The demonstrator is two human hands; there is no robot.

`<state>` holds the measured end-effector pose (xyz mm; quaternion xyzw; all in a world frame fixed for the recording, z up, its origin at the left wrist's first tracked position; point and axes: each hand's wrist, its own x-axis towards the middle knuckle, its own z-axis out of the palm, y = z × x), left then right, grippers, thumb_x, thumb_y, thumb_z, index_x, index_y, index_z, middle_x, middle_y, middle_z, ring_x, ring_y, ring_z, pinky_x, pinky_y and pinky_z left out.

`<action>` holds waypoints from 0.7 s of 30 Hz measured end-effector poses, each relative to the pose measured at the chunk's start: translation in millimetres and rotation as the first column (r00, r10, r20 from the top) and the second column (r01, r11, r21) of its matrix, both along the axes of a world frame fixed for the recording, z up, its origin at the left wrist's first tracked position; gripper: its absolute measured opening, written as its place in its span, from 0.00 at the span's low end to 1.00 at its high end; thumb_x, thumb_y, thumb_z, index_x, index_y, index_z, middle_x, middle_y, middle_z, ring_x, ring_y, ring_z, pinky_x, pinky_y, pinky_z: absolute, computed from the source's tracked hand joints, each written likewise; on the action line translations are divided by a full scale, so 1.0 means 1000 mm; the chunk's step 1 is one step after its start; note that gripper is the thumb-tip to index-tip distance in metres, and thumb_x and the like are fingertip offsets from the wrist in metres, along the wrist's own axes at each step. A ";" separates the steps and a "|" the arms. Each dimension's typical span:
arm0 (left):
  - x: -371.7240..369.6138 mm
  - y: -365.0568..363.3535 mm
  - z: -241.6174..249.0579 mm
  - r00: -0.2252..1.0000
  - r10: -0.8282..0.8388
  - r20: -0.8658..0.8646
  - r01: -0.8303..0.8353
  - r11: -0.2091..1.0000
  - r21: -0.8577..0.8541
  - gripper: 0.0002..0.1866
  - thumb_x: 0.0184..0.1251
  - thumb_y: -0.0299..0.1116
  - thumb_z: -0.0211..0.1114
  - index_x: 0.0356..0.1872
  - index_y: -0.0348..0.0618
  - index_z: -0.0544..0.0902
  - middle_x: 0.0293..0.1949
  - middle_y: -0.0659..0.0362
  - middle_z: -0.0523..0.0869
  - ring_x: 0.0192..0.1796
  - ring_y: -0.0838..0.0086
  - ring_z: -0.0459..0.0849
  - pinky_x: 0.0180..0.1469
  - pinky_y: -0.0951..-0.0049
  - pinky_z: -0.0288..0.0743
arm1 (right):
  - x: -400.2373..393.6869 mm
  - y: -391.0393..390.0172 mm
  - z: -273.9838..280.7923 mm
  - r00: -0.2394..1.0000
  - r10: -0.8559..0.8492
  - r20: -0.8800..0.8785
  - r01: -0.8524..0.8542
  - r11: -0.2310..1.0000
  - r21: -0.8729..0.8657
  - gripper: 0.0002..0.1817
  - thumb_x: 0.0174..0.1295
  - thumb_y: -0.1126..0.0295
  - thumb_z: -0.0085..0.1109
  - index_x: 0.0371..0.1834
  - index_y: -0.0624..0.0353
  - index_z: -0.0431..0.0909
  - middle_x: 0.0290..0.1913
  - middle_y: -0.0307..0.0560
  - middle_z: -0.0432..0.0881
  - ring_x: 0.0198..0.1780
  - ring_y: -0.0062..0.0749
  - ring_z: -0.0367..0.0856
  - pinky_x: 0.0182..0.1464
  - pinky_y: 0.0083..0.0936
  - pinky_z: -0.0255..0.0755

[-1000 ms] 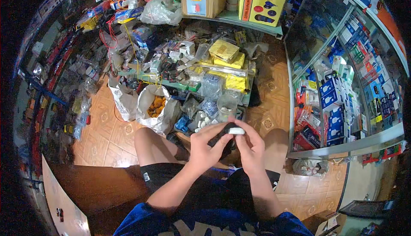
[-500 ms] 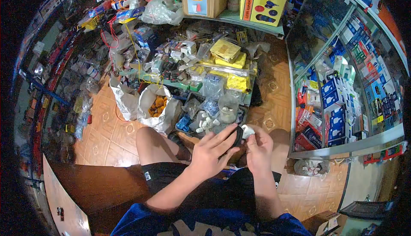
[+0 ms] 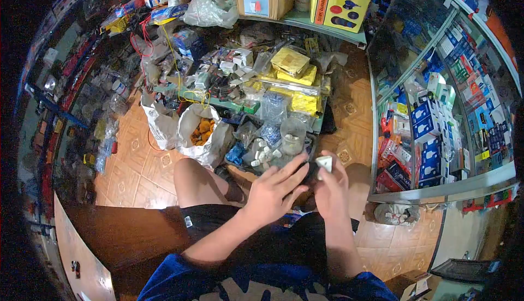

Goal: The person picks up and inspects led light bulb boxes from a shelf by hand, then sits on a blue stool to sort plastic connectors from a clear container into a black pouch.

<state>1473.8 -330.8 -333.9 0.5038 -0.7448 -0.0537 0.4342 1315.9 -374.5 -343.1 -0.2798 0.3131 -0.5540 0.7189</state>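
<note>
My right hand [image 3: 332, 192] pinches a small white plastic piece [image 3: 325, 163], its flat triangular face turned up. Beside it, my left hand [image 3: 273, 192] is open, fingers stretched toward the right hand. Between the two hands is a dark, blurred thing [image 3: 312, 172]; I cannot make out what it is or which hand bears it. Just beyond my fingers stands a clear plastic container [image 3: 293, 137] with white pieces inside. More loose white pieces [image 3: 264, 154] lie in a heap to its left.
A white sack [image 3: 215, 148] of orange-brown pieces stands ahead of my knees, with another white bag [image 3: 158, 121] beside it. Yellow packages [image 3: 295, 74] and small boxes cover the low table. A glass cabinet [image 3: 415, 110] of boxed goods stands on the right.
The white piece has turned in my right hand and now shows a triangular face. The black round thing between my hands shows less and is blurred. My left hand shifted slightly.
</note>
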 end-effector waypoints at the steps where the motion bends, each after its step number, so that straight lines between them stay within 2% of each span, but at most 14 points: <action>1: -0.003 0.005 -0.002 1.000 -0.002 0.014 0.002 1.000 0.017 0.24 0.59 0.33 0.75 0.57 0.41 0.84 0.68 0.56 0.80 0.33 0.62 0.80 0.41 0.69 0.80 | -0.005 -0.004 -0.010 1.000 -0.003 0.020 0.003 1.000 0.011 0.19 0.68 0.80 0.58 0.61 0.60 0.72 0.53 0.45 0.82 0.56 0.31 0.80 0.58 0.31 0.76; 2: -0.006 0.010 -0.004 1.000 -0.006 0.027 0.005 0.999 0.035 0.24 0.58 0.33 0.75 0.58 0.41 0.84 0.68 0.56 0.80 0.32 0.63 0.80 0.40 0.70 0.80 | -0.008 -0.006 -0.017 0.999 -0.008 0.041 0.007 1.000 0.023 0.20 0.68 0.80 0.57 0.63 0.60 0.71 0.55 0.46 0.81 0.57 0.33 0.80 0.60 0.32 0.76; 3: -0.008 0.013 -0.007 0.998 -0.066 0.023 0.064 0.996 0.066 0.29 0.55 0.31 0.76 0.61 0.40 0.81 0.70 0.51 0.78 0.36 0.58 0.83 0.43 0.65 0.81 | -0.004 -0.005 -0.015 1.000 -0.006 0.024 0.006 1.000 -0.009 0.20 0.72 0.77 0.52 0.67 0.60 0.70 0.61 0.49 0.79 0.62 0.37 0.78 0.63 0.34 0.74; 4: -0.011 0.011 -0.009 0.997 -0.068 0.027 0.065 0.993 0.098 0.29 0.55 0.31 0.75 0.62 0.40 0.81 0.69 0.51 0.78 0.36 0.57 0.83 0.43 0.64 0.81 | 0.003 -0.002 -0.012 0.999 -0.018 0.041 0.018 1.000 -0.008 0.20 0.74 0.76 0.51 0.68 0.61 0.68 0.64 0.52 0.77 0.66 0.40 0.75 0.66 0.35 0.72; 6: -0.018 0.008 -0.012 0.997 -0.063 0.035 0.057 0.985 0.160 0.30 0.56 0.30 0.75 0.62 0.40 0.81 0.69 0.50 0.78 0.36 0.57 0.83 0.43 0.63 0.81 | 0.014 0.003 -0.004 0.997 -0.030 0.076 0.031 1.000 -0.006 0.21 0.77 0.74 0.48 0.70 0.63 0.65 0.69 0.57 0.73 0.74 0.46 0.69 0.73 0.38 0.66; 7: -0.017 0.003 -0.010 0.999 -0.009 0.043 0.002 0.984 0.176 0.29 0.56 0.29 0.74 0.62 0.40 0.81 0.69 0.50 0.77 0.38 0.56 0.85 0.46 0.63 0.82 | 0.014 0.006 -0.014 0.994 0.032 0.102 -0.026 0.998 -0.064 0.20 0.79 0.71 0.45 0.71 0.64 0.65 0.73 0.59 0.69 0.77 0.47 0.64 0.76 0.38 0.63; 8: -0.016 -0.002 -0.008 0.999 0.030 0.021 -0.033 0.987 0.157 0.29 0.56 0.29 0.74 0.62 0.41 0.81 0.69 0.50 0.77 0.39 0.56 0.85 0.46 0.63 0.82 | 0.020 0.010 -0.015 0.998 0.000 0.063 0.001 1.000 -0.022 0.20 0.79 0.71 0.46 0.71 0.64 0.65 0.72 0.57 0.70 0.75 0.44 0.66 0.74 0.36 0.64; 11: -0.018 -0.006 -0.006 0.994 0.107 -0.021 -0.104 0.988 0.116 0.28 0.55 0.28 0.74 0.61 0.42 0.83 0.69 0.48 0.78 0.44 0.54 0.87 0.47 0.62 0.83 | 0.016 0.010 -0.009 0.999 -0.035 -0.040 0.033 0.998 -0.057 0.19 0.77 0.73 0.51 0.68 0.62 0.68 0.70 0.53 0.73 0.70 0.38 0.71 0.71 0.33 0.68; 14: -0.018 -0.001 -0.006 0.996 0.084 -0.001 -0.083 0.990 0.112 0.29 0.58 0.31 0.73 0.64 0.47 0.82 0.70 0.55 0.78 0.35 0.60 0.83 0.42 0.65 0.84 | 0.012 0.008 -0.003 0.999 -0.043 -0.014 0.041 0.996 -0.085 0.17 0.73 0.77 0.56 0.64 0.62 0.72 0.64 0.49 0.77 0.65 0.34 0.75 0.66 0.31 0.71; 16: -0.009 -0.010 -0.006 0.991 0.116 -0.070 -0.114 0.993 0.038 0.24 0.57 0.28 0.74 0.57 0.45 0.86 0.68 0.50 0.79 0.39 0.60 0.87 0.44 0.63 0.83 | 0.014 0.015 -0.004 0.999 -0.037 0.032 0.039 0.998 -0.047 0.17 0.69 0.83 0.58 0.60 0.61 0.76 0.58 0.45 0.80 0.60 0.31 0.78 0.61 0.27 0.74; 17: -0.004 -0.016 -0.008 0.983 0.146 -0.107 -0.148 0.989 -0.013 0.22 0.56 0.28 0.75 0.55 0.45 0.88 0.67 0.49 0.79 0.40 0.59 0.88 0.44 0.63 0.83 | 0.015 0.018 -0.025 0.997 -0.074 -0.037 0.072 0.995 -0.067 0.17 0.67 0.84 0.61 0.58 0.63 0.77 0.55 0.45 0.81 0.59 0.29 0.78 0.56 0.27 0.76; 18: -0.001 -0.019 -0.009 0.974 0.174 -0.146 -0.184 0.981 -0.061 0.20 0.55 0.27 0.75 0.52 0.44 0.89 0.67 0.49 0.80 0.41 0.59 0.89 0.44 0.63 0.83 | 0.011 0.023 -0.031 0.995 0.025 -0.095 -0.029 0.999 -0.039 0.16 0.64 0.84 0.63 0.55 0.64 0.79 0.56 0.45 0.81 0.59 0.27 0.78 0.56 0.26 0.76; 19: -0.002 -0.018 -0.001 0.956 0.185 -0.228 -0.183 0.983 0.030 0.16 0.55 0.24 0.75 0.47 0.39 0.90 0.65 0.45 0.81 0.51 0.54 0.89 0.52 0.64 0.82 | 0.010 0.022 -0.035 0.994 0.019 -0.106 -0.024 0.999 -0.048 0.16 0.64 0.85 0.64 0.55 0.64 0.80 0.56 0.45 0.81 0.59 0.28 0.78 0.58 0.26 0.75; 21: -0.009 -0.006 -0.010 0.969 0.097 -0.227 -0.072 0.991 0.114 0.15 0.55 0.24 0.75 0.46 0.38 0.90 0.64 0.44 0.82 0.55 0.52 0.88 0.55 0.63 0.82 | 0.009 0.021 -0.035 0.996 -0.030 -0.079 0.026 0.998 -0.052 0.16 0.63 0.85 0.65 0.54 0.63 0.81 0.57 0.46 0.81 0.61 0.29 0.77 0.61 0.27 0.74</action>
